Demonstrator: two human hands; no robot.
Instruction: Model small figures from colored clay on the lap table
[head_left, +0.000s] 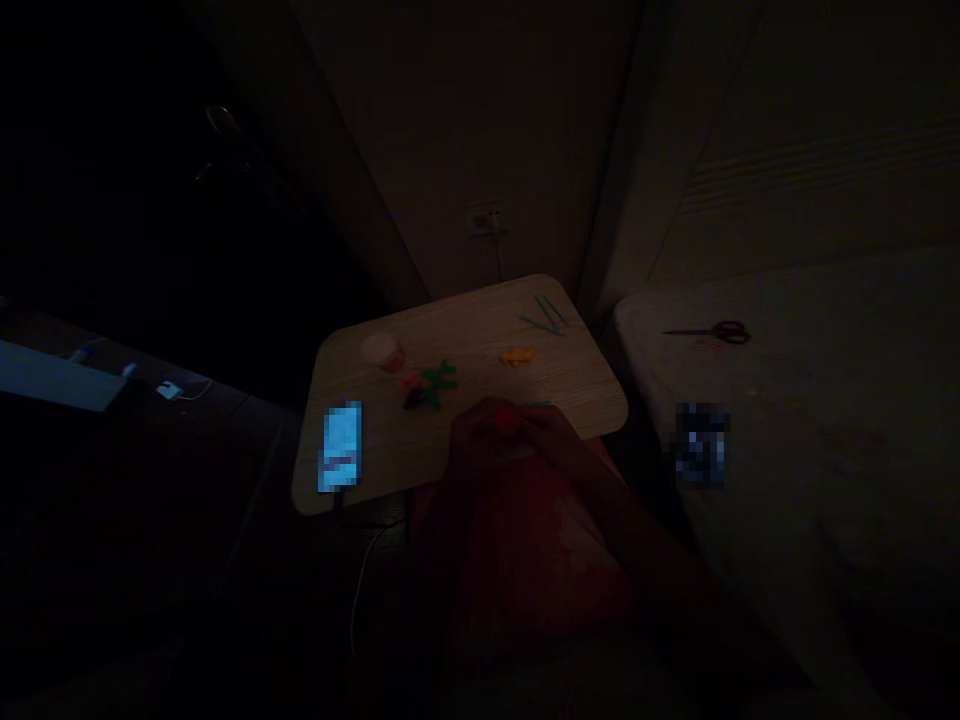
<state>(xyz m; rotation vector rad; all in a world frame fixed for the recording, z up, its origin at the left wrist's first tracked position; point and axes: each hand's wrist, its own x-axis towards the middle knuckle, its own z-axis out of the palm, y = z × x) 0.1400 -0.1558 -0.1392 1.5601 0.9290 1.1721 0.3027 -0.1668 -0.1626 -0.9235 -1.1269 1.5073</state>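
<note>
In dim light, both my hands meet at the near edge of a small wooden table (450, 440). My left hand (474, 438) curls around a small red lump (507, 420) that looks like modelling clay. From the other side, the fingers of my right hand (551, 432) press on the same lump. Just beyond my left hand lie green strips (440, 380), with a pink piece (410, 383) and a dark piece (412, 399) touching or close to them. Farther off sits an orange-yellow lump (517, 356). Finger details are hard to make out.
A pale-lidded tub (383, 352) stands at the table's back left. Thin green sticks (546, 316) lie at the back right. A lit phone (340, 447) with a cable is at the left. Scissors (709, 332) rest on a pale surface to the right, near a blurred dark object (701, 445).
</note>
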